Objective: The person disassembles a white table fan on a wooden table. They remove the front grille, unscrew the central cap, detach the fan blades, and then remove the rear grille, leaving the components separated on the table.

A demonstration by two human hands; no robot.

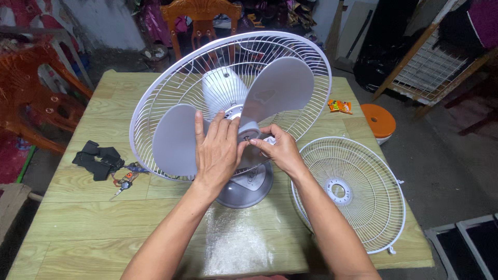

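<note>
Both hands, left hand (218, 148) and right hand (277, 148), grip the fan blade hub (248, 129).

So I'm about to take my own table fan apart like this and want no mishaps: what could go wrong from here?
The right hand pinches a small white cap at the blade hub; it could slip and roll off the table.
The left hand braces the blades on an upright fan; pushing hard might tip it on its grey base.
The loose front grille overhangs the table edge and could be knocked off by an elbow.
</note>
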